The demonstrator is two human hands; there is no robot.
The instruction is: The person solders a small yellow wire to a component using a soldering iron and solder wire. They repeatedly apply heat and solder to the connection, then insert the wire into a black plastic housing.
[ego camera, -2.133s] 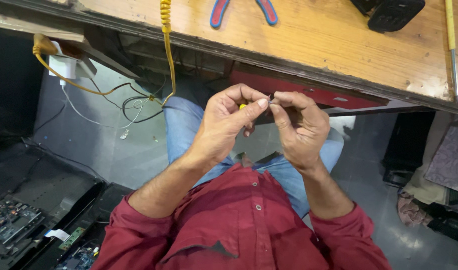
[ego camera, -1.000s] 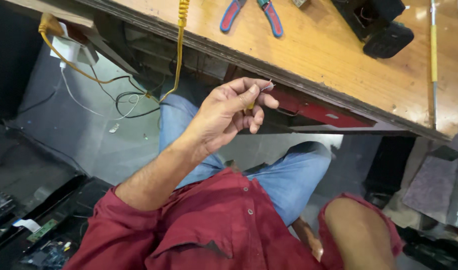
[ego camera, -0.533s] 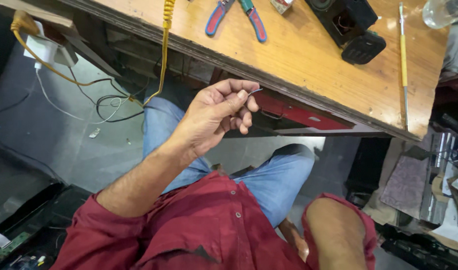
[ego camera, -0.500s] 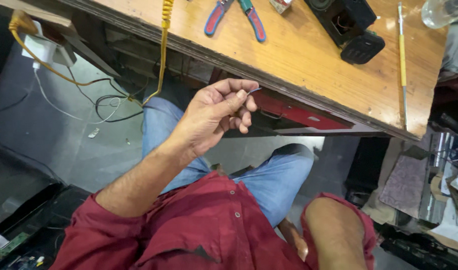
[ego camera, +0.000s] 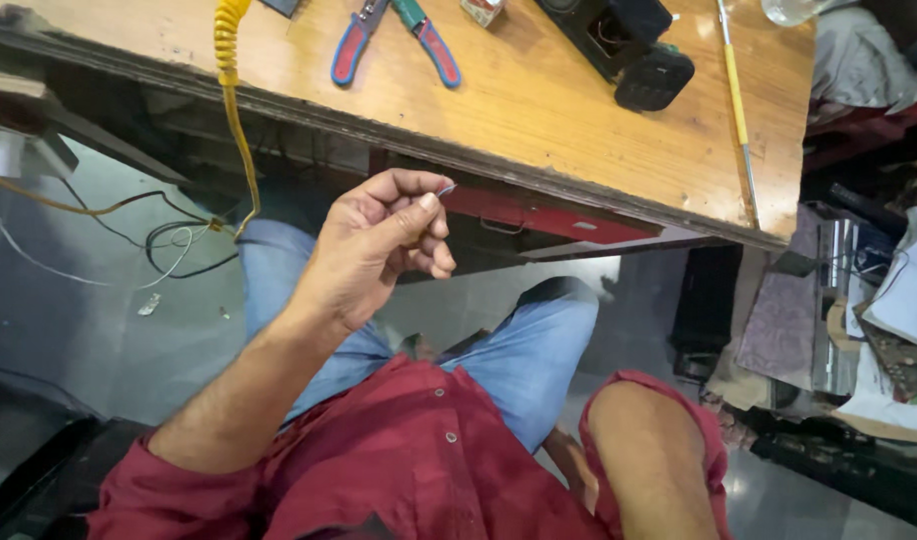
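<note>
My left hand (ego camera: pixel 379 245) is raised in front of the wooden bench edge (ego camera: pixel 539 175), thumb and forefinger pinched on a tiny thin piece, perhaps a wire end (ego camera: pixel 446 187). The other fingers are curled in. Only my right forearm and elbow (ego camera: pixel 659 460) show at the lower right; the right hand itself is out of view. I sit in a red shirt and blue jeans (ego camera: pixel 524 350).
On the bench lie red-and-blue-handled pliers (ego camera: pixel 394 40), a black boxy device (ego camera: pixel 629 45) and a thin yellow rod (ego camera: pixel 736 95). A coiled yellow cable (ego camera: pixel 229 80) hangs over the edge toward loose wires (ego camera: pixel 169 245) on the floor. Clutter fills the right side.
Both hands worked together at the small piece two seconds ago. My right hand has since dropped down out of view, the left keeps its pinch, and the view has shifted right.
</note>
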